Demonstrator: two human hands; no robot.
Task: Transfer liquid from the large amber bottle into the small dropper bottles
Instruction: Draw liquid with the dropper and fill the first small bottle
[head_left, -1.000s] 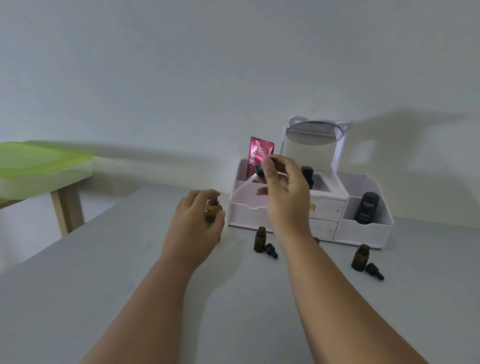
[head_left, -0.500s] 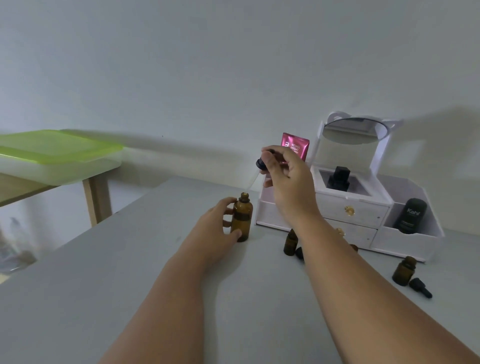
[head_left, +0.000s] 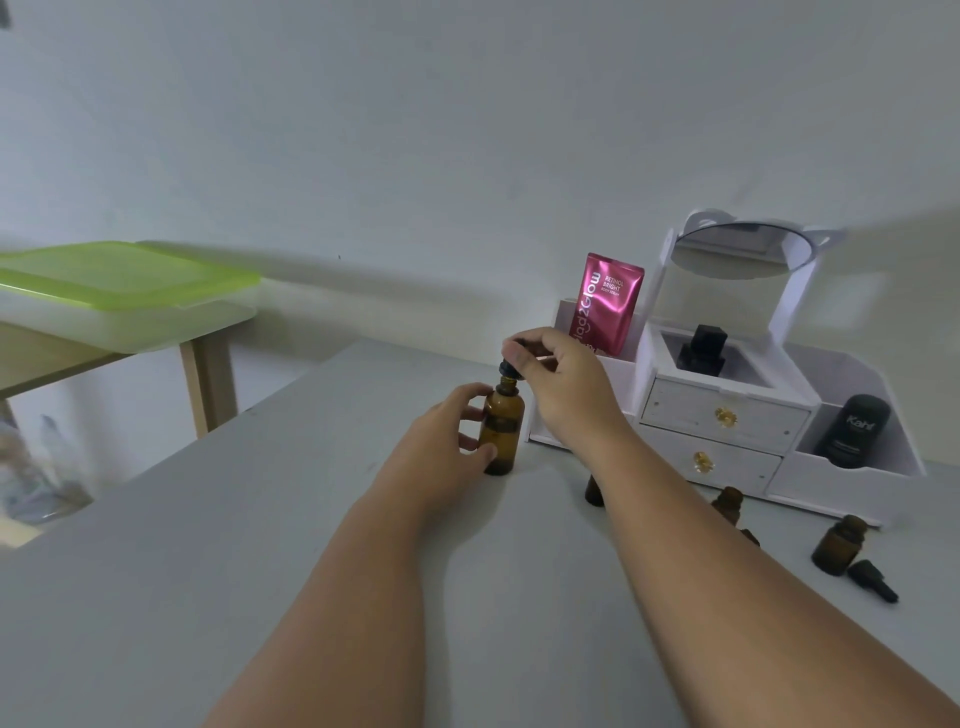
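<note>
Left hand (head_left: 445, 444) grip wrapped round large amber bottle (head_left: 500, 432), upright on grey worktop (head_left: 208, 545); right hand (head_left: 563, 387) grip pinching black dropper cap (head_left: 509, 367) at its neck; small dropper bottle (head_left: 837, 545) standing open near white organiser (head_left: 727, 415)

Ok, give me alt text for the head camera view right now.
The left hand steadies the large amber bottle on a grey table while the right hand holds a dropper at its mouth. Small dropper bottles stand before a white organizer.
</note>
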